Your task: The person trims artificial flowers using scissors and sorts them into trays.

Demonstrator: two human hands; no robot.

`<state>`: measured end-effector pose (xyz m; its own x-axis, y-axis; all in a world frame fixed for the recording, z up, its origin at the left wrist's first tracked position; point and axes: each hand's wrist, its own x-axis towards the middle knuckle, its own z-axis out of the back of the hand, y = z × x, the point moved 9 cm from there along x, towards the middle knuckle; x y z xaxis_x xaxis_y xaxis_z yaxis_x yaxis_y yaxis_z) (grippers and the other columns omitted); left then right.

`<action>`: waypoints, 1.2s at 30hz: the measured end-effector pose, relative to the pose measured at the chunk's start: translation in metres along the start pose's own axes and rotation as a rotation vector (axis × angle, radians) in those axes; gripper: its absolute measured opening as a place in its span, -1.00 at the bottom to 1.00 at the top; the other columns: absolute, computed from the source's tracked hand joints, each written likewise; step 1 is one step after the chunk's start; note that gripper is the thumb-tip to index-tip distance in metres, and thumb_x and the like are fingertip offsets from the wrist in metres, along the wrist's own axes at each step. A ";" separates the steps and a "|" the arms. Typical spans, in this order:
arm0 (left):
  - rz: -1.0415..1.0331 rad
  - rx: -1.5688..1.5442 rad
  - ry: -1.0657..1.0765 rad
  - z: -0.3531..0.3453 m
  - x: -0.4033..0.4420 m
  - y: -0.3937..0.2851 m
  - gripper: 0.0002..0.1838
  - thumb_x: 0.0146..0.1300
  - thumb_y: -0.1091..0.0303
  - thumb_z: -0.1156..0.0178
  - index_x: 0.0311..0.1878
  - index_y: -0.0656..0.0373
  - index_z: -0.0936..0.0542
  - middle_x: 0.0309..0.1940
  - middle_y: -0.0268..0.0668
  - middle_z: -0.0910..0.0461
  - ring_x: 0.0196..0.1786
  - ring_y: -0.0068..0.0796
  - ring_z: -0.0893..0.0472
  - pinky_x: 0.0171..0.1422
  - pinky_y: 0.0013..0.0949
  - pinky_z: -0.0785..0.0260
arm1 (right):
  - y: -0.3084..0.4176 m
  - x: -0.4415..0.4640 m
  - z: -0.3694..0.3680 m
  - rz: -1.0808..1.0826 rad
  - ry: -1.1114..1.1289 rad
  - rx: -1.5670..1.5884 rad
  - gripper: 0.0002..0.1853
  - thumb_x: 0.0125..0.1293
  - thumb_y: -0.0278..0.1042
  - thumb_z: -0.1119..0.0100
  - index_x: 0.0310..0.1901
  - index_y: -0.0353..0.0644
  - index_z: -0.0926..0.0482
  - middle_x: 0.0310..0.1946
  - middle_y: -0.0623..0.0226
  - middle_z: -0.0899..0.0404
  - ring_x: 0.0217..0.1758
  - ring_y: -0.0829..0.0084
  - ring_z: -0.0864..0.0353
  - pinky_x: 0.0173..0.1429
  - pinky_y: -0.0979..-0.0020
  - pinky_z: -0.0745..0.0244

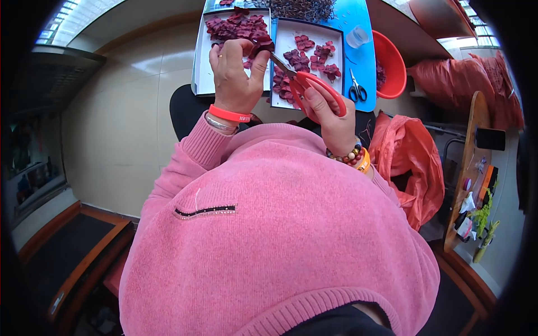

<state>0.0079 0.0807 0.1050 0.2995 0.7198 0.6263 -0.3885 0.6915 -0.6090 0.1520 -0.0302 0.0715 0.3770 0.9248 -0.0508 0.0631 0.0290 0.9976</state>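
My left hand pinches a dark red artificial flower between thumb and fingers, above a white tray. My right hand grips red-handled scissors, thumb on the handle, with the blades pointing up and left to the flower. Whether the blade tips touch it cannot be made out. A pile of similar flowers fills the upper part of the left tray. Under the scissors, a second, dark-rimmed tray holds several loose flowers, partly hidden by my right hand and the scissors.
On the blue table are black-handled scissors, a clear plastic cup and a heap of dark wiry stems. To the right stand a red basin and an orange-red bag. A wooden-edged surface lies farther right.
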 end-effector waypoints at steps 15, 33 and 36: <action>0.621 -0.297 -0.059 -0.039 -0.040 0.109 -0.85 0.31 0.36 0.05 -0.27 0.23 -0.45 -0.49 -0.27 -0.58 -0.48 -0.42 -0.55 -0.18 -0.33 -0.34 | -0.022 -0.002 0.001 -0.117 0.011 -0.053 -0.70 0.26 -0.28 -0.14 -0.06 -0.29 -0.57 -0.31 0.34 -0.63 -0.32 0.65 -0.50 -0.24 0.59 -0.40; 0.610 0.121 0.125 -0.096 -0.043 0.180 -0.82 0.05 0.38 -0.13 -0.27 0.22 -0.50 -0.34 -0.09 -0.55 -0.26 -0.09 -0.56 -0.11 -0.18 -0.39 | -0.047 -0.027 0.086 -0.198 -0.353 0.241 -0.66 0.32 -0.27 -0.05 0.04 -0.29 -0.46 -0.56 0.47 -0.45 -0.61 0.77 -0.23 -0.54 0.71 -0.08; 0.533 0.356 0.117 -0.071 -0.042 0.213 -0.88 0.02 0.45 -0.11 -0.32 0.16 -0.51 -0.29 -0.11 -0.50 -0.16 -0.08 -0.51 -0.05 -0.14 -0.35 | -0.064 -0.030 0.075 -0.293 -0.312 0.246 -0.65 0.31 -0.28 -0.07 0.05 -0.29 -0.46 -0.56 0.47 -0.46 -0.61 0.77 -0.23 -0.54 0.71 -0.09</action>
<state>-0.0249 0.2021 -0.0852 0.0715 0.9743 0.2136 -0.7689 0.1902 -0.6104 0.2054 -0.0884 0.0056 0.5672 0.7321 -0.3772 0.4100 0.1461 0.9003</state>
